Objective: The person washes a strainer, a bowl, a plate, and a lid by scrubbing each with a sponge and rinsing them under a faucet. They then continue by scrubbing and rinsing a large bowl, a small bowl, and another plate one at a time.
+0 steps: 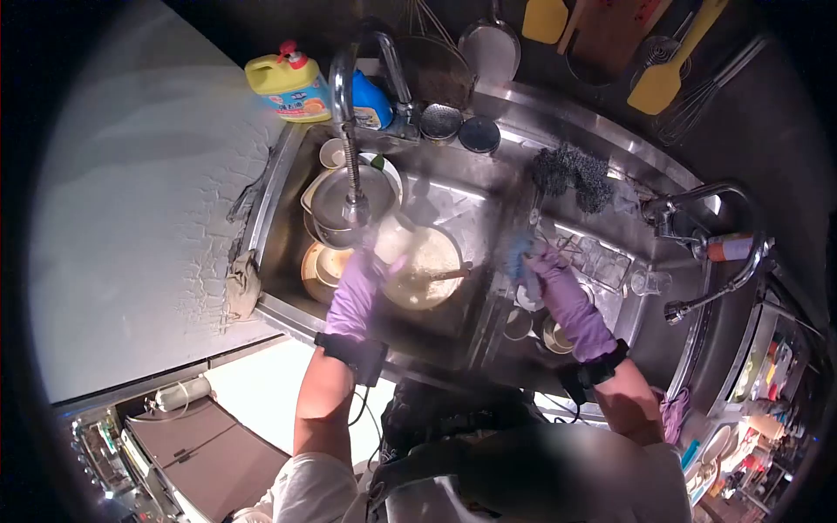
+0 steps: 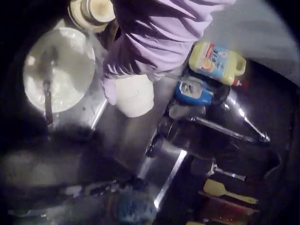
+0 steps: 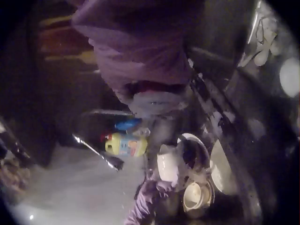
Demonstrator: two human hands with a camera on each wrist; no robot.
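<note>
In a purple glove, the left hand (image 1: 370, 266) grips a white bowl (image 1: 395, 239) above a large basin (image 1: 418, 301) in the left sink; a brown-handled utensil (image 1: 449, 274) lies in that basin. The left wrist view shows the gloved hand (image 2: 145, 54) over one end of the bowl (image 2: 134, 96). Over the divider side of the right sink, the gloved right hand (image 1: 547, 268) holds a blurred blue scrubber (image 1: 517, 254). A pale, greyish thing (image 3: 157, 103) shows at the right hand's fingers in the right wrist view; its shape is unclear.
Stacked pots and bowls (image 1: 327, 261) fill the left sink's left side, under a faucet (image 1: 353, 209). Glasses (image 1: 649, 281) and cups (image 1: 556, 334) stand in the right sink, with another faucet (image 1: 680, 309) at its right. A yellow soap bottle (image 1: 292, 87) stands behind.
</note>
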